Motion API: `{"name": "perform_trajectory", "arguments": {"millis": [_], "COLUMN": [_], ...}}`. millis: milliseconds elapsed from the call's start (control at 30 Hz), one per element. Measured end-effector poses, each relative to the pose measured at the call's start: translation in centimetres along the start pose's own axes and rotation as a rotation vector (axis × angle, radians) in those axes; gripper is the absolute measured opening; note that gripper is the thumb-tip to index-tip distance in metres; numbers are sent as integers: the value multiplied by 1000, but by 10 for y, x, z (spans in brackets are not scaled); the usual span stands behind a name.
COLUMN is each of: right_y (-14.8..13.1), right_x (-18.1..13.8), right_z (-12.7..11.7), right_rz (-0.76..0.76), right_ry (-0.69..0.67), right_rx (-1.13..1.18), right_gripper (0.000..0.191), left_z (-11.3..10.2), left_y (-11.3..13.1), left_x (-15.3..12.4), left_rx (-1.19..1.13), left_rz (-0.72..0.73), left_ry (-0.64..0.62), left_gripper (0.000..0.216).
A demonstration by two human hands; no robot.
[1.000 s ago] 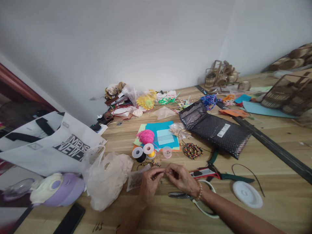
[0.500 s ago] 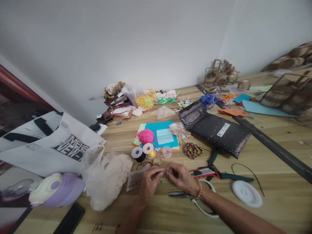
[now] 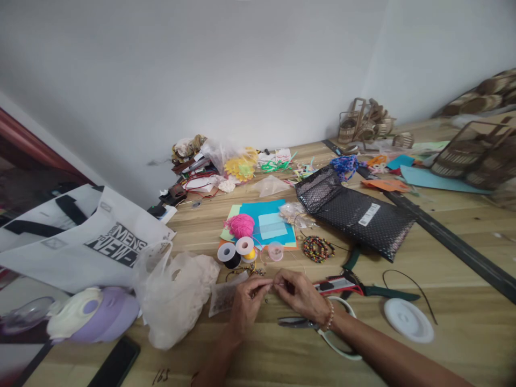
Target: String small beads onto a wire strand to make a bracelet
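Two hands, head view: gripping what? (Inspector)

Left hand (image 3: 246, 302) and right hand (image 3: 301, 295) are both pinching a tiny piece (image 3: 273, 284), fingertips meeting low over the table (image 3: 443, 279), probably for steadiness. Bead packet (image 3: 224, 296) is lying beside the left hand, within reach. (Assistant)

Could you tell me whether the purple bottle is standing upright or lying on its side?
Lying on its side: the purple bottle rests lengthwise beside the white plastic bag, its cream cap end pointing left.
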State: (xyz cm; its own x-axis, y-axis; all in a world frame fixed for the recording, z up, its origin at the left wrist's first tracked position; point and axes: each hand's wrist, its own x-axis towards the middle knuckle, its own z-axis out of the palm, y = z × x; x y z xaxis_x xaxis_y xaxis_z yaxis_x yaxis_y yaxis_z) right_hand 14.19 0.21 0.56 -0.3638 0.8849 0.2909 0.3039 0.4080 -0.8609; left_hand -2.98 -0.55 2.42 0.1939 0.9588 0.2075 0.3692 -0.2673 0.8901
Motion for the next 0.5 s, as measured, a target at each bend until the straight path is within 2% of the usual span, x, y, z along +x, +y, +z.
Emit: {"name": "perform_trajectory", "arguments": {"millis": [167,367,500], "right_y": [0,0,0], "right_x": [0,0,0], "right_z": [0,1,0], "right_rz": [-3,10,23], "right_ry": [-3,-5,-10], "right_rx": [7,0,8], "right_gripper": [11,11,11], "left_z": [2,3,2], "left_y": [-2,-1,-5], "left_x": [-1,-1,1], "left_rx": [10,-38,-107], "left_rz": [14,-142,-196], "left_ry": [22,26,5], "left_gripper": [14,8,7]}}
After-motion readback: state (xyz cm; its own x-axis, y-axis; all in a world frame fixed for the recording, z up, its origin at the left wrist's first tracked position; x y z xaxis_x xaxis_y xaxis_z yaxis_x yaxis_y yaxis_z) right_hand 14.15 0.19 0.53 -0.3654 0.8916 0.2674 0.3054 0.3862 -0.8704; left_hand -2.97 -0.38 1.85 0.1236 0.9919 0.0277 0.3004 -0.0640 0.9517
